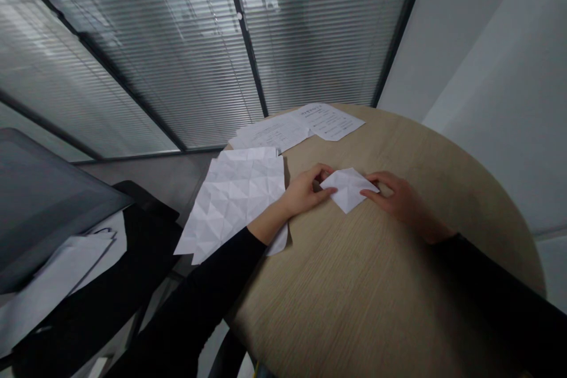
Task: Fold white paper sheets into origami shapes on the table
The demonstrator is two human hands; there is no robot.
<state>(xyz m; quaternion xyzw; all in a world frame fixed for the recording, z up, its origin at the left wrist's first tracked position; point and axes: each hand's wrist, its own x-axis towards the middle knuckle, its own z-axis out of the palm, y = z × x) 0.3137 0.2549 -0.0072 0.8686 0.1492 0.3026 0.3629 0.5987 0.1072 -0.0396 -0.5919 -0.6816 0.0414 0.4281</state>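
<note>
A small white folded paper (348, 190), diamond-shaped with creases across its face, is held between both hands over the round table. My left hand (308, 190) pinches its left corner between thumb and fingers. On the opposite side, my right hand (394, 196) grips the right corner the same way. The paper's lower point faces me. Beneath my left forearm lie large creased white sheets (241, 189) with a pattern of triangular folds, partly covered by the arm.
Printed sheets (330, 121) lie at the far edge of the wooden table (345, 295). To the left, a dark chair (150, 236) carries a stack of white papers (66, 277). Glass panels with blinds (310, 41) stand behind the table, and a pale wall (500, 88) rises at right.
</note>
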